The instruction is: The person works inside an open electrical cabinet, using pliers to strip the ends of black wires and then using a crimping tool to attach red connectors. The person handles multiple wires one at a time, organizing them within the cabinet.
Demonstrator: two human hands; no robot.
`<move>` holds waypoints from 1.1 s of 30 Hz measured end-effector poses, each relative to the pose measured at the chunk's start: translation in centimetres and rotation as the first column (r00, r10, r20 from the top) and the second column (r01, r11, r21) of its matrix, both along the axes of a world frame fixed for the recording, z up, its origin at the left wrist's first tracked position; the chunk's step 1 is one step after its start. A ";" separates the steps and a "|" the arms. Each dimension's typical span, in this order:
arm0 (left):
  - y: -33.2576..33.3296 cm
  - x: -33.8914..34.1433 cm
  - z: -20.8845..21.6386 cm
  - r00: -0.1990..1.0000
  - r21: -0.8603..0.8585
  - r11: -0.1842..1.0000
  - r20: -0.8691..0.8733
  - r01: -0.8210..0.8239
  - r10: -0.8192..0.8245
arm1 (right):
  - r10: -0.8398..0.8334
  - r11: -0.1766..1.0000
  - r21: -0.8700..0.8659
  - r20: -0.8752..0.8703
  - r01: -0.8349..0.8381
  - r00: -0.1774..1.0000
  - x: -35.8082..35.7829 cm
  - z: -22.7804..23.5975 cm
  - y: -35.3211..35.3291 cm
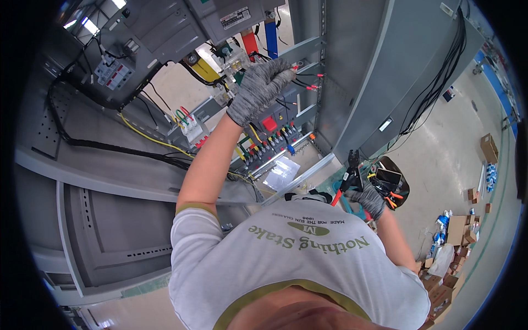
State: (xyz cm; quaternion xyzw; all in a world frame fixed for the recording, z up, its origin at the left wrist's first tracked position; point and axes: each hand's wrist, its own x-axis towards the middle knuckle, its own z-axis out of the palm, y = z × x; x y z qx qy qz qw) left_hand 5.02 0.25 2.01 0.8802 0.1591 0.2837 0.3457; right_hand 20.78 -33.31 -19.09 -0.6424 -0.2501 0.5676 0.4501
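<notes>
My left hand (263, 91), in a grey knit glove, reaches into the electrical cabinet with its fingers pinched together. At its fingertips shows a small red-sleeved terminal (297, 66), on a wire mostly hidden by the glove. Beside these fingers, thin black wires with red terminals (312, 88) stick out near the cabinet's upright frame. My right hand (369, 201), gloved alike, is down by my right side, wrapped round a crimping tool (352, 169) with a black head pointing up and a red handle. Below my left hand sits a device with a red button (269, 123) and a row of coloured wires.
A grey cabinet door (366, 82) stands on the right, with a black wire bundle (448, 66) along it. A black tool container (404, 192) holds orange-handled tools beside my right hand. Cardboard boxes (456, 231) lie on the floor at right. A yellow-green wire (148, 135) crosses the left side.
</notes>
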 end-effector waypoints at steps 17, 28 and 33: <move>-1.5 0.0 -0.3 0.979 -0.057 0.998 0.198 -0.036 0.047 | -0.192 0.946 0.224 0.970 -0.234 0.149 0.6 17.7 13.2; -0.4 0.0 -2.0 0.962 -0.052 0.998 0.267 -0.042 0.055 | -0.164 0.936 0.180 0.983 -0.304 0.078 0.8 19.9 16.4; -0.8 -0.2 -1.5 0.967 -0.015 0.998 0.247 -0.062 0.064 | -0.153 0.940 0.170 0.985 -0.295 0.078 0.6 20.1 16.2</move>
